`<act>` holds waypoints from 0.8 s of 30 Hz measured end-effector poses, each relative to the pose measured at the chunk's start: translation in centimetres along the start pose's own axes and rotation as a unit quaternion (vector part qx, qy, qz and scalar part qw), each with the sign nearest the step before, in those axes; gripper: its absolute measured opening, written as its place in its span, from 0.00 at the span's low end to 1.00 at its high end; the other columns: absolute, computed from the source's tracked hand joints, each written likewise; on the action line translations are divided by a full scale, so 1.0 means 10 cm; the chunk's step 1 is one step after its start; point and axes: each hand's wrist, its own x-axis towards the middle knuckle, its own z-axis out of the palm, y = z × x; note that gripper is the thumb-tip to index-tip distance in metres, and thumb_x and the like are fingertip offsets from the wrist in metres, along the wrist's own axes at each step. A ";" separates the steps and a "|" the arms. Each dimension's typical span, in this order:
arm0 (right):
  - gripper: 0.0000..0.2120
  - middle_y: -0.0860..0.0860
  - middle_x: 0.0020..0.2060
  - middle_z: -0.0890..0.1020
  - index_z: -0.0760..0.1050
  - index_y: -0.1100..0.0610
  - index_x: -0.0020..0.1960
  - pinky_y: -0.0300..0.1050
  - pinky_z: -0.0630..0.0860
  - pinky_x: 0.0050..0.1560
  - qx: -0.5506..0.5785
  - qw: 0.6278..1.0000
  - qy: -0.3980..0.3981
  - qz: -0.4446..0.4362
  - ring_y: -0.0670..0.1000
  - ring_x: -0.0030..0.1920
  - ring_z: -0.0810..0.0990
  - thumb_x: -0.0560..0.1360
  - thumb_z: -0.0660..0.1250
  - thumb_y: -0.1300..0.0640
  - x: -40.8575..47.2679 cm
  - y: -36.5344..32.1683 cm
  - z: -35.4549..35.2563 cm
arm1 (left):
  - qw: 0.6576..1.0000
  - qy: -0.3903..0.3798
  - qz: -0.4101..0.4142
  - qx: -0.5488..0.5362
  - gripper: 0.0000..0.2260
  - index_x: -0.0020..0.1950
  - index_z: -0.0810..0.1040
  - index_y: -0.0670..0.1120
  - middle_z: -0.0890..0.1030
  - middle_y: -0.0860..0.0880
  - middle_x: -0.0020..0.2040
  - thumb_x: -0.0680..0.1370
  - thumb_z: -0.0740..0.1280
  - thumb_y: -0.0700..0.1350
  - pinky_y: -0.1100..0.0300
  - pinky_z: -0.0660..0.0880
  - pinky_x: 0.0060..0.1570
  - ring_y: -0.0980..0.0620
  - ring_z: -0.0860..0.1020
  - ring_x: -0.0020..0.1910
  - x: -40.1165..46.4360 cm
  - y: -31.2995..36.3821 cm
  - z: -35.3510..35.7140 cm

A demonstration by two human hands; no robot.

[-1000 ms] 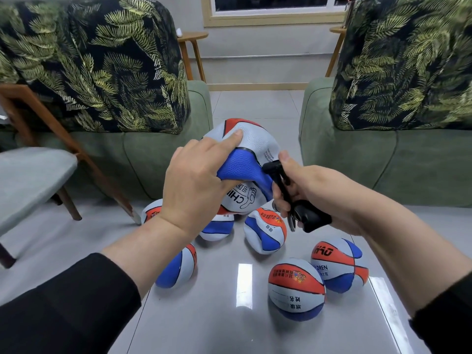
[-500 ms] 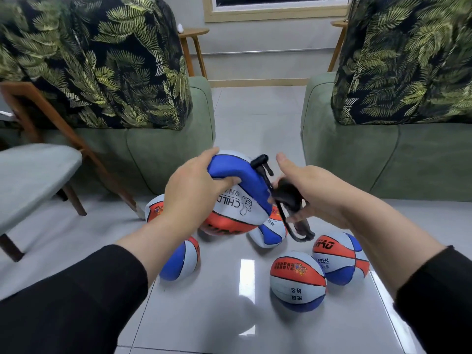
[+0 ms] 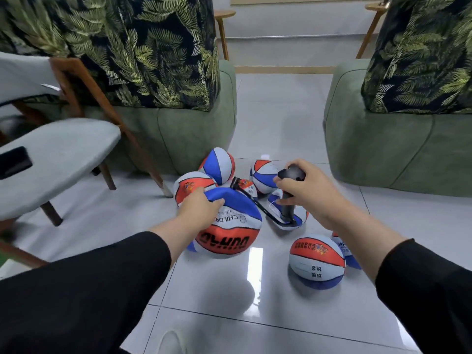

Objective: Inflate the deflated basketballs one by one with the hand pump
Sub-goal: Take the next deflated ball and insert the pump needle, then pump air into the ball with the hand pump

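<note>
The dented basketball [image 3: 227,226] sat on the floor [image 3: 268,123] among six scattered balls, most visibly slack, inflation apparently barely begun. The left hand [image 3: 198,208] pinched its blue panel. The right hand [image 3: 304,190] gripped the hand pump [image 3: 290,198], hose attached.

Setting: domestic living room. Evidence: two green upholstered sofas [image 3: 194,139] face each other across a glossy grey tiled floor [image 3: 275,118], each carrying large cushions [image 3: 143,47] in a dark palm-leaf print. A wooden-framed chair [image 3: 51,159] with a pale grey padded seat stands at left (a dark flat object lies on the seat; what it is cannot be told). Slim wooden side-table legs [image 3: 222,34] stand against a pale wall with a wooden skirting strip [image 3: 281,70]. Furnishing is soft and decorative, household in kind.
</note>
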 end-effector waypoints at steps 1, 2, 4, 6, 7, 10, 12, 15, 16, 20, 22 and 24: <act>0.10 0.56 0.46 0.83 0.77 0.52 0.47 0.56 0.85 0.49 0.002 1.000 0.001 -0.003 0.47 0.38 0.82 0.76 0.70 0.67 -0.03 0.03 0.03 | 1.000 -0.015 -0.022 0.000 0.18 0.61 0.75 0.43 0.80 0.44 0.53 0.79 0.71 0.54 0.52 0.74 0.48 0.40 0.79 0.53 0.01 -0.09 0.10; 0.12 0.55 0.47 0.85 0.77 0.51 0.46 0.55 0.85 0.50 0.007 1.000 0.003 -0.007 0.48 0.39 0.83 0.76 0.69 0.68 -0.05 0.07 0.05 | 0.999 -0.029 -0.045 -0.009 0.19 0.63 0.74 0.42 0.81 0.42 0.56 0.79 0.70 0.52 0.51 0.75 0.51 0.39 0.79 0.54 0.01 -0.18 0.22; 0.12 0.52 0.45 0.86 0.76 0.53 0.48 0.53 0.85 0.49 0.050 0.999 0.014 -0.006 0.50 0.42 0.83 0.76 0.68 0.70 -0.08 0.15 0.08 | 0.993 -0.048 -0.086 -0.058 0.21 0.67 0.73 0.41 0.81 0.40 0.60 0.79 0.70 0.49 0.50 0.77 0.55 0.39 0.79 0.55 -0.01 -0.38 0.49; 0.10 0.53 0.45 0.86 0.76 0.56 0.50 0.53 0.85 0.48 0.100 0.995 0.025 0.010 0.51 0.45 0.84 0.77 0.67 0.70 -0.10 0.25 0.12 | 0.987 -0.058 -0.130 -0.078 0.24 0.72 0.71 0.38 0.80 0.38 0.63 0.79 0.69 0.47 0.52 0.76 0.54 0.39 0.79 0.56 -0.09 -0.56 0.79; 0.09 0.55 0.47 0.85 0.76 0.56 0.51 0.54 0.85 0.49 0.116 0.993 0.027 0.021 0.51 0.47 0.84 0.77 0.67 0.70 -0.10 0.31 0.13 | 0.984 -0.061 -0.151 -0.078 0.24 0.72 0.70 0.37 0.79 0.37 0.64 0.79 0.68 0.46 0.51 0.76 0.57 0.38 0.78 0.58 -0.13 -0.64 0.93; 0.08 0.61 0.53 0.83 0.76 0.57 0.53 0.57 0.85 0.51 0.117 0.991 0.029 0.054 0.51 0.52 0.83 0.77 0.68 0.68 -0.13 0.55 0.19 | 0.979 -0.073 -0.170 -0.087 0.18 0.67 0.72 0.38 0.80 0.38 0.61 0.80 0.67 0.44 0.48 0.77 0.59 0.37 0.79 0.58 -0.21 -0.82 1.28; 0.09 0.60 0.55 0.82 0.77 0.59 0.55 0.56 0.85 0.51 0.104 0.991 0.034 0.077 0.51 0.52 0.82 0.77 0.68 0.68 -0.15 0.75 0.21 | 0.984 -0.082 -0.148 -0.059 0.15 0.64 0.73 0.40 0.81 0.40 0.57 0.80 0.66 0.43 0.52 0.76 0.53 0.38 0.79 0.54 -0.22 -0.88 1.40; 0.11 0.62 0.58 0.81 0.75 0.62 0.59 0.54 0.85 0.50 0.113 0.985 0.059 0.119 0.53 0.54 0.82 0.78 0.68 0.66 -0.14 1.04 0.23 | 0.990 -0.083 -0.112 -0.034 0.14 0.66 0.72 0.42 0.81 0.42 0.57 0.80 0.66 0.43 0.53 0.73 0.49 0.39 0.78 0.50 -0.17 -0.92 1.48; 0.10 0.61 0.58 0.81 0.75 0.62 0.59 0.53 0.85 0.49 0.119 0.982 0.067 0.130 0.53 0.55 0.82 0.78 0.68 0.66 -0.14 1.12 0.24 | 0.990 -0.083 -0.110 -0.034 0.17 0.68 0.71 0.43 0.81 0.42 0.59 0.80 0.66 0.43 0.53 0.73 0.51 0.39 0.78 0.53 -0.13 -0.94 1.50; 0.07 0.61 0.58 0.82 0.75 0.60 0.55 0.51 0.84 0.49 0.161 0.972 0.095 0.141 0.55 0.58 0.81 0.78 0.68 0.66 -0.10 1.36 0.25 | 0.981 -0.125 -0.139 -0.046 0.28 0.78 0.64 0.45 0.78 0.42 0.67 0.79 0.68 0.42 0.49 0.77 0.59 0.38 0.78 0.62 -0.02 -1.08 1.65; 0.06 0.61 0.58 0.82 0.76 0.60 0.54 0.52 0.84 0.49 0.172 0.969 0.106 0.146 0.55 0.56 0.81 0.77 0.68 0.66 -0.10 1.44 0.26 | 0.975 -0.151 -0.160 -0.026 0.30 0.81 0.60 0.48 0.75 0.43 0.71 0.80 0.64 0.43 0.49 0.75 0.62 0.38 0.77 0.65 -0.07 -1.10 1.70; 0.06 0.61 0.57 0.82 0.76 0.60 0.53 0.51 0.84 0.49 0.172 0.968 0.108 0.149 0.55 0.53 0.80 0.77 0.69 0.65 -0.12 1.49 0.28 | 0.985 -0.061 -0.159 0.027 0.24 0.79 0.66 0.48 0.73 0.42 0.71 0.82 0.62 0.46 0.46 0.72 0.65 0.39 0.74 0.66 -0.23 -1.02 1.68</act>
